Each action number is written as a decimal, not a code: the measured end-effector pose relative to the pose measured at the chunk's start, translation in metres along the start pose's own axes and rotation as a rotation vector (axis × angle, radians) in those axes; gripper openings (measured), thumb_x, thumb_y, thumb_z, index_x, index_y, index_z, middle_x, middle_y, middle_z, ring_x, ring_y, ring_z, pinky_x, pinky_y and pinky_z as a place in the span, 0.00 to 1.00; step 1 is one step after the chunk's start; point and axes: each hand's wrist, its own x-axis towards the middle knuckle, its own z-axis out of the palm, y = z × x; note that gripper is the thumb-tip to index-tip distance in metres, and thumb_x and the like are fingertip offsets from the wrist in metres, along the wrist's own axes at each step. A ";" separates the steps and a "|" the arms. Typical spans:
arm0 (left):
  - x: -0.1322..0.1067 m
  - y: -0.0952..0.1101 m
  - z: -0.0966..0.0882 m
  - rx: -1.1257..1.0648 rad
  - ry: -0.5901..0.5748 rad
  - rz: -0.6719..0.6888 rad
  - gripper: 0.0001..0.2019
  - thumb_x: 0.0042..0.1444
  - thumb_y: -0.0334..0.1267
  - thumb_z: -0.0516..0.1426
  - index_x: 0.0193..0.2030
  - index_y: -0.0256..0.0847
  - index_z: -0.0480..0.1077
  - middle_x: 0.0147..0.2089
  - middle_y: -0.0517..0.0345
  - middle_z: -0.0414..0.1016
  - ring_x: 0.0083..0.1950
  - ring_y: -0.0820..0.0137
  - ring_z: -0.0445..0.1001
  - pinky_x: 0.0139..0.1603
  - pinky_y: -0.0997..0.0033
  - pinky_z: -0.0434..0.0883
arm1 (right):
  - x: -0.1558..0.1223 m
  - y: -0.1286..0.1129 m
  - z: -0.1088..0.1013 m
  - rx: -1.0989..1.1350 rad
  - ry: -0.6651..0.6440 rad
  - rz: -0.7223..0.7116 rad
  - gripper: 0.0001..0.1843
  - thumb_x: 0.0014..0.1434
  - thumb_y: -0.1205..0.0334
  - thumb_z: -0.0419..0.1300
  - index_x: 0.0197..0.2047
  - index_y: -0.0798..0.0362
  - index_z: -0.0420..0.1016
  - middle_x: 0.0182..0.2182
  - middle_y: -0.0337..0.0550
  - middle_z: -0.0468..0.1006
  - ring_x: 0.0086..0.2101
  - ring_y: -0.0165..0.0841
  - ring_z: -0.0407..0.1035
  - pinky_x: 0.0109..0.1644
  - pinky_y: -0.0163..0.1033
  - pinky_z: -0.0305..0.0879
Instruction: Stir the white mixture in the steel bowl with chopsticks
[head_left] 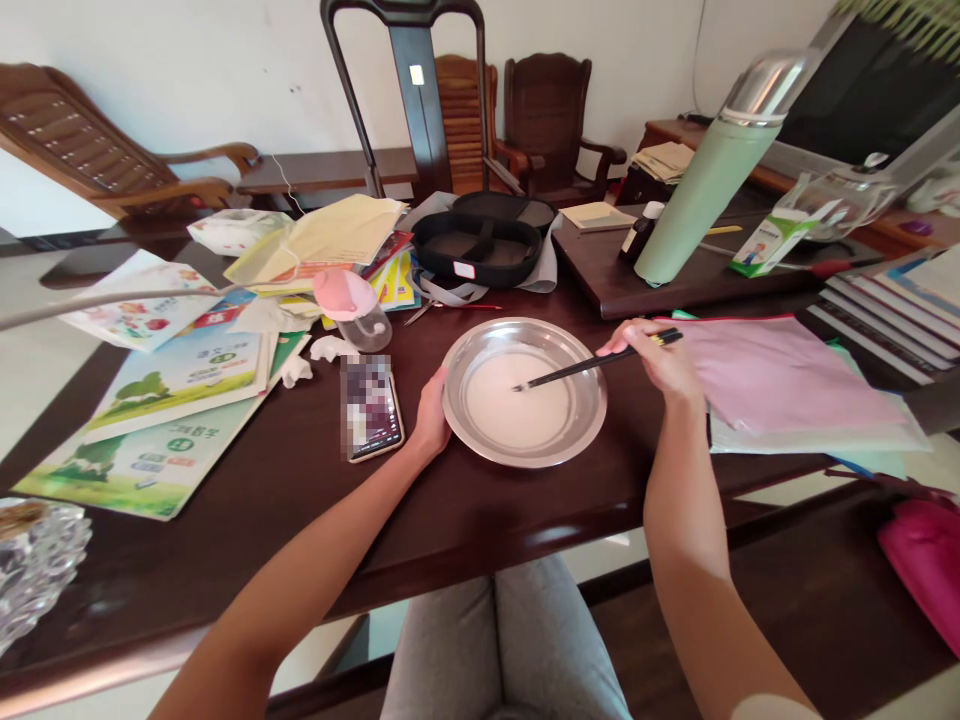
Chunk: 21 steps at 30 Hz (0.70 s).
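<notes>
A room with a pale wall (187, 60) and wooden armchairs (546, 125) is seen beyond a dark, glossy tabletop (247, 480). Near its front edge, a shallow metal bowl (517, 338) is set directly before the seated person, with whitish contents (517, 415) spread across its base. The bowl's left rim is grasped by the left hand (433, 408), whose fingertips are partly hidden by the metal. Black chopsticks (577, 370) are gripped together in the right hand (652, 355) and slanted over the right rim, their tips brought to the contents near the middle.

To judge by this view, the bowl has already been filled and the chopsticks put to use. The surface appears fairly even, but whether the contents are fully blended cannot be told, and the work seems not yet finished, since both hands are occupied.

A phone (375, 410) is laid just left of the left hand, with a pink-lidded cup (352, 305) behind it. Booklets (180, 400) are spread farther left, and a pink folder (780, 375) is placed beside the right hand.
</notes>
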 end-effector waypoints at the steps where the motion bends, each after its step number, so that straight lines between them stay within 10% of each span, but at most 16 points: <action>1: 0.000 0.000 0.000 0.001 -0.004 0.004 0.16 0.51 0.53 0.68 0.34 0.43 0.80 0.40 0.53 0.88 0.60 0.49 0.83 0.63 0.54 0.78 | -0.001 0.000 -0.003 0.013 0.041 -0.017 0.25 0.61 0.36 0.72 0.24 0.46 0.83 0.25 0.41 0.85 0.31 0.40 0.81 0.45 0.47 0.75; 9: 0.001 0.000 0.000 0.005 -0.002 0.005 0.15 0.50 0.54 0.69 0.33 0.43 0.80 0.38 0.55 0.88 0.57 0.49 0.84 0.64 0.54 0.78 | 0.001 -0.002 0.013 0.043 -0.190 0.025 0.25 0.60 0.35 0.72 0.25 0.46 0.84 0.25 0.42 0.85 0.31 0.41 0.81 0.43 0.47 0.77; 17: -0.001 0.002 0.001 0.006 -0.010 0.001 0.15 0.52 0.53 0.68 0.33 0.43 0.80 0.41 0.53 0.89 0.59 0.49 0.83 0.64 0.55 0.78 | -0.001 0.001 -0.003 0.032 0.086 -0.034 0.27 0.61 0.35 0.71 0.21 0.46 0.81 0.23 0.42 0.84 0.29 0.40 0.79 0.42 0.47 0.75; 21: 0.000 0.001 0.000 -0.001 0.001 0.002 0.15 0.52 0.53 0.69 0.34 0.43 0.81 0.38 0.54 0.88 0.57 0.49 0.84 0.61 0.54 0.79 | -0.001 0.000 0.002 0.082 -0.039 -0.003 0.28 0.61 0.34 0.70 0.20 0.46 0.79 0.21 0.43 0.82 0.27 0.41 0.78 0.38 0.48 0.75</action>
